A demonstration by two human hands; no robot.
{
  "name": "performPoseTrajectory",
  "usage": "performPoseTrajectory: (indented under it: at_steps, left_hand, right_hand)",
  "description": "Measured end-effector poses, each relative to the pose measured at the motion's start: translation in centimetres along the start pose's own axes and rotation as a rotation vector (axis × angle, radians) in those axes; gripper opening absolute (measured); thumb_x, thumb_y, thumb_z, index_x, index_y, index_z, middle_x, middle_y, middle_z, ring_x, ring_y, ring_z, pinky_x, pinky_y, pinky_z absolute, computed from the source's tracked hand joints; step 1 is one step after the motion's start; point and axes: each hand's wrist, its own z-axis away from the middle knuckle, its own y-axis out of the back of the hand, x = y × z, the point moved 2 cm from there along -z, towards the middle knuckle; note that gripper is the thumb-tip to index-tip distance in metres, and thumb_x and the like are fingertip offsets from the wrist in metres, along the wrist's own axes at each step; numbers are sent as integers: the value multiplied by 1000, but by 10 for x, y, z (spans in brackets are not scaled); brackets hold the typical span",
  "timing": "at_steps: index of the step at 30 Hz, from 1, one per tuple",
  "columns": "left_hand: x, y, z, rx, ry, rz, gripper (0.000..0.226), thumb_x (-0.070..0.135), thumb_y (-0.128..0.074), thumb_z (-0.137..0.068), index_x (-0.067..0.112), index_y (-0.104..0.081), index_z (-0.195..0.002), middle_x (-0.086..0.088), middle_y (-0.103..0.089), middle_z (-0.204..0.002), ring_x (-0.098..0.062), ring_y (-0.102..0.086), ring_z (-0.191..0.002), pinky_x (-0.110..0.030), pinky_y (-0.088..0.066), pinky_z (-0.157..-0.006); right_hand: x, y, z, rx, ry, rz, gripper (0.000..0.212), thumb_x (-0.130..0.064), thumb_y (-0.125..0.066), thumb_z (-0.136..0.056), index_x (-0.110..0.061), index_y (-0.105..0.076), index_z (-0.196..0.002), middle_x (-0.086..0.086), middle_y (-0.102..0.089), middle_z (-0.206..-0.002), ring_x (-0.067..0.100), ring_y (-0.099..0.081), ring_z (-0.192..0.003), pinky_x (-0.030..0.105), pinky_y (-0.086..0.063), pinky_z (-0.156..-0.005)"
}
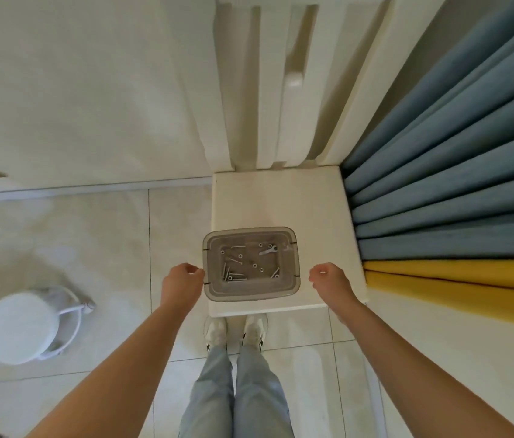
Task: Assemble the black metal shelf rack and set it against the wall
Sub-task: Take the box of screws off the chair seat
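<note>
A clear grey plastic box [251, 237] stands near the front edge of a white cabinet top [312, 210]. Inside it lie several screws and a small spanner [269, 250]. My left hand [183, 278] hovers just left of the box with fingers curled, holding nothing. My right hand [328, 279] hovers just right of the box, also curled and holding nothing. Neither hand touches the box. No black shelf rack part is in view.
A round white stool [22, 330] stands on the tiled floor at the left. Blue and yellow curtains [454, 191] hang at the right. A white wall and window frame [281, 90] rise behind the cabinet. My feet stand right before it.
</note>
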Motion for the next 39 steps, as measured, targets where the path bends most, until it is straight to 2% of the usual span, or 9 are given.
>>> performPoseTrajectory:
  at_steps: [3, 7, 10, 15, 21, 25, 30, 35, 39]
  left_hand:
    - [-3, -14, -12, -22, -2, -37, 37, 22, -56, -99, 7, -57, -133, -13, -68, -120, -27, -64, -100, -36, -51, -87]
    - [-6, -27, -23, -37, 33, 12, 49, 19, -58, -98, 7, -45, -144, -14, -60, -134, -31, -57, -118, -39, -44, -98]
    - [-9, -32, -31, -57, 75, 81, 53, 16, -58, -97, 8, -42, -147, -14, -58, -137, -31, -56, -117, -39, -43, -97]
    - [-10, -41, -37, -112, 103, 176, 50, 13, -58, -96, 9, -44, -144, -12, -64, -125, -28, -62, -107, -36, -47, -86]
    - [-14, -42, -30, -94, 113, 183, 43, 11, -57, -94, 11, -49, -137, -9, -67, -105, -29, -67, -96, -37, -53, -79]
    - [-14, -36, -8, -66, 125, 208, 29, 10, -58, -95, 10, -53, -123, -8, -63, -92, -30, -68, -86, -43, -56, -82]
    - [-8, -12, 30, -19, 65, 246, 17, 16, -58, -98, 12, -52, -113, -6, -66, -88, -31, -70, -91, -44, -58, -83]
    - [-18, 24, 70, 96, 74, 358, 13, 16, -62, -96, 11, -54, -106, -5, -63, -87, -26, -66, -79, -47, -60, -83]
    - [-30, 55, 96, 203, 86, 452, 13, 13, -65, -93, 11, -53, -98, -7, -60, -90, -31, -63, -84, -51, -57, -87]
  right_hand:
    - [4, -8, -19, -29, -36, 0, 34, -24, -48, -98, -8, -56, -128, 10, -60, -127, 28, -57, -115, 39, -47, -96]
    - [3, -18, -39, -55, -48, 13, 39, -25, -48, -99, -9, -52, -134, 9, -57, -133, 29, -55, -120, 44, -45, -104]
    - [2, -26, -49, -69, -57, -4, 43, -26, -49, -98, -9, -49, -138, 10, -55, -135, 29, -55, -120, 45, -45, -104]
    - [2, -32, -60, -104, -77, -77, 44, -25, -51, -98, -11, -48, -139, 11, -57, -133, 29, -57, -119, 47, -45, -105]
    - [0, -33, -59, -129, -67, -96, 34, -22, -54, -95, -15, -58, -129, 10, -66, -115, 27, -64, -104, 47, -50, -99]
    - [3, -22, -46, -98, -56, -76, 29, -20, -56, -95, -13, -60, -122, 9, -66, -108, 28, -64, -99, 46, -52, -96]
    - [-19, -5, -13, -18, 87, -5, 19, -19, -58, -95, -14, -58, -113, 6, -64, -101, 25, -61, -94, 32, -47, -77]
    - [-54, -3, 25, -2, 244, 45, 17, -15, -59, -95, -9, -58, -111, 9, -64, -101, 27, -62, -93, 29, -42, -74]
    - [-83, -9, 58, -40, 335, 67, 17, -14, -60, -94, -9, -60, -110, 6, -64, -97, 24, -60, -90, 29, -41, -74]
